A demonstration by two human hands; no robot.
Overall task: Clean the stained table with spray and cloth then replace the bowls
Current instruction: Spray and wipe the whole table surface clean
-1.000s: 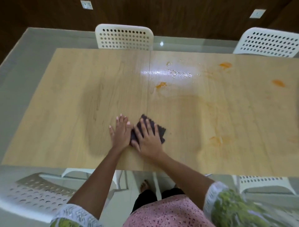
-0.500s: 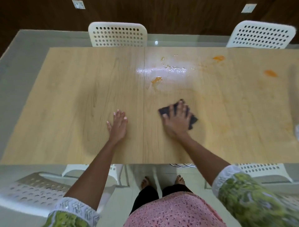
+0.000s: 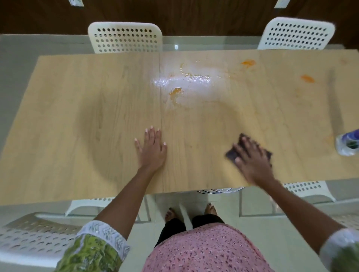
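Cloth (image 3: pixel 230 154) sits under the right hand (image 3: pixel 252 161), spread fingers (image 3: pixel 247 148) pressing it flat to wipe the counter (image 3: pixel 77 116), while the left hand (image 3: pixel 151 150) lies open and empty, seemingly bracing.

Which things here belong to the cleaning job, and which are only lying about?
For the job: dark cloth under the right hand, spray bottle, orange stains, table, left hand flat on it.
Just there: white chairs, wall sockets.

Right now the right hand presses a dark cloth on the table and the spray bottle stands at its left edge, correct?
No: the head view shows the spray bottle at the table's right edge; the right hand does press the dark cloth.
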